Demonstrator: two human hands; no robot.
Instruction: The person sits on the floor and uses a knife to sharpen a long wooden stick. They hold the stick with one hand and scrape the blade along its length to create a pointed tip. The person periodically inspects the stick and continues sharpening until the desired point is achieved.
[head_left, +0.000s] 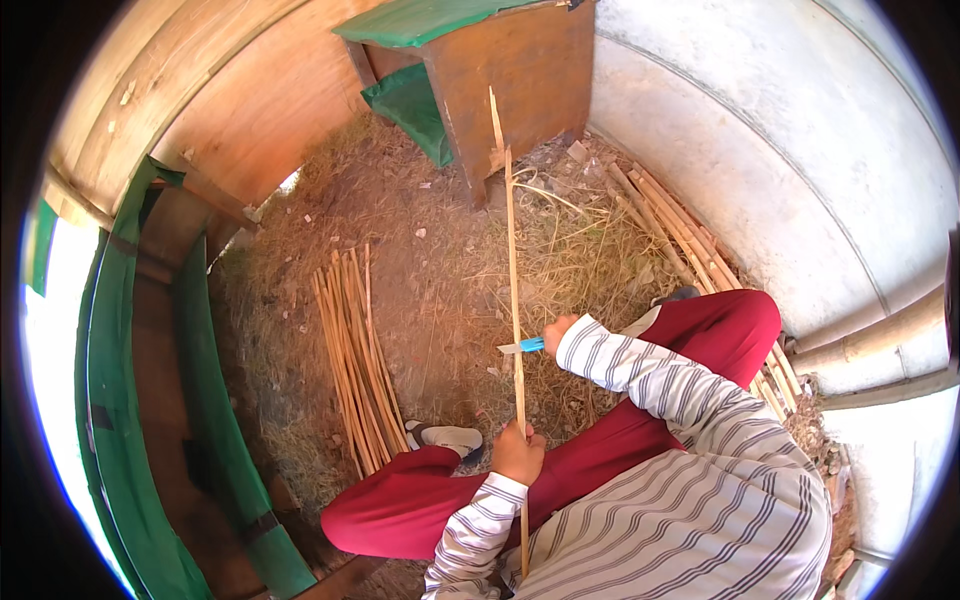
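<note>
A long, thin bamboo strip (513, 255) runs from my lap away toward the wooden cabinet. My left hand (518, 453) is closed round the strip near my crossed legs. In my right hand (559, 333) is a knife (527, 346) with a blue handle, gripped in a closed fist. Its blade lies across the strip, a little beyond my left hand, and appears to touch it. The strip's far end looks split or frayed near the cabinet. Pale curled shavings (545, 190) lie beside the strip's far part.
A bundle of bamboo strips (350, 350) lies on the ground to the left. More bamboo poles (680, 225) rest along the white wall at right. A wooden cabinet (520, 90) with a green cover stands ahead. A green-covered bench (215, 400) lines the left side. Dry grass (590, 260) litters the ground.
</note>
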